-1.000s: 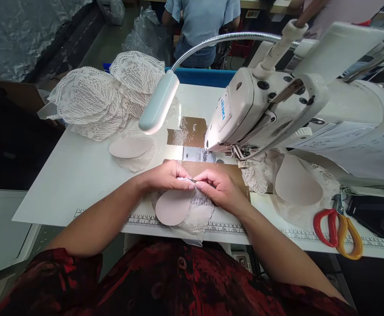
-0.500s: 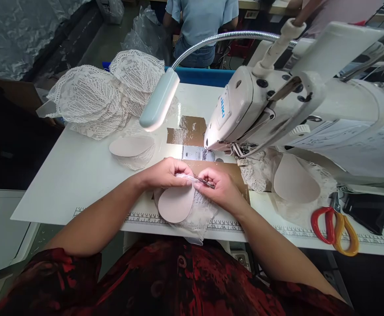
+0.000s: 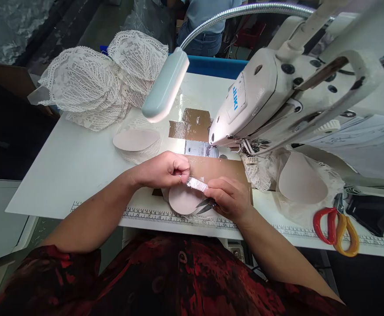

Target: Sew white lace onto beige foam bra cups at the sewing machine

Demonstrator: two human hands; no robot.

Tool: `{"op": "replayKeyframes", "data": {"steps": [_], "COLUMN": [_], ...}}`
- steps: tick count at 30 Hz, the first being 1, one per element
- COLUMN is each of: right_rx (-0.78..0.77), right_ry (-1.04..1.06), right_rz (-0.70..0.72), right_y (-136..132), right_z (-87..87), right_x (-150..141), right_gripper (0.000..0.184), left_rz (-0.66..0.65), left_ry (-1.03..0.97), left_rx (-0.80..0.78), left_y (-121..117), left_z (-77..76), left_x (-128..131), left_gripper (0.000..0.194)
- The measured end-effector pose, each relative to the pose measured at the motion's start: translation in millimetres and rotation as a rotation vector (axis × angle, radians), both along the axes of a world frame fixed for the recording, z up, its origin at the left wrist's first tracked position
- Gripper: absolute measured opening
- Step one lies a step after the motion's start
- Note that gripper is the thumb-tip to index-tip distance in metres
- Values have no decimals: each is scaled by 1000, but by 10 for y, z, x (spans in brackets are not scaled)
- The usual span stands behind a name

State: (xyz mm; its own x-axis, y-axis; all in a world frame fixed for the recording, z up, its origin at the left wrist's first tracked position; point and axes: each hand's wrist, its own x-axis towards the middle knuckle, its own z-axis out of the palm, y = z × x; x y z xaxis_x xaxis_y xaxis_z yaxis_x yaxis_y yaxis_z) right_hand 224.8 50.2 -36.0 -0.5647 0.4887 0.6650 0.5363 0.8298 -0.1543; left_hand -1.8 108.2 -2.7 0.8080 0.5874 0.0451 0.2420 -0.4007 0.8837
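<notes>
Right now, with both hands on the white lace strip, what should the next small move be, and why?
Probably tilt the dark metal snips clear of the pale beige rounded pad: they are open and point towards it, while the right hand also pinches the white lace strip, held taut from the left hand.

The snips (image 3: 204, 210) vanish, handles gone, into the right hand (image 3: 230, 196); the left hand (image 3: 163, 170) covers the cup's (image 3: 182, 201) upper rim. Up top, a co-worker (image 3: 206, 17) is cropped headless; the machine (image 3: 257, 87) runs off right.
</notes>
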Motion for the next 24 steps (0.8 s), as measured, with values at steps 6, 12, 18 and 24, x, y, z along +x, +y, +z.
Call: {"op": "replayKeyframes", "data": {"steps": [6,12,18,24], "right_rx": [57,99,10,-614], "right_ry": [-31,-70,-37,170], "right_rz": [8,2,-12,-273], "right_y": [1,-6,3,97], "right_z": [3,-19,-21,16], "right_x": [10,29,4,18], "right_gripper": [15,17,15,6], "left_rz": [-19,-20,6,169], "left_ry": [-11,-3,39,256], "left_rx": [39,73,103,21], "left_y": [-12,-11,-15,35], "left_z": [8,2,-1,19], "left_x": [-13,-19,-5,-102], "left_gripper": [15,15,15,25]}}
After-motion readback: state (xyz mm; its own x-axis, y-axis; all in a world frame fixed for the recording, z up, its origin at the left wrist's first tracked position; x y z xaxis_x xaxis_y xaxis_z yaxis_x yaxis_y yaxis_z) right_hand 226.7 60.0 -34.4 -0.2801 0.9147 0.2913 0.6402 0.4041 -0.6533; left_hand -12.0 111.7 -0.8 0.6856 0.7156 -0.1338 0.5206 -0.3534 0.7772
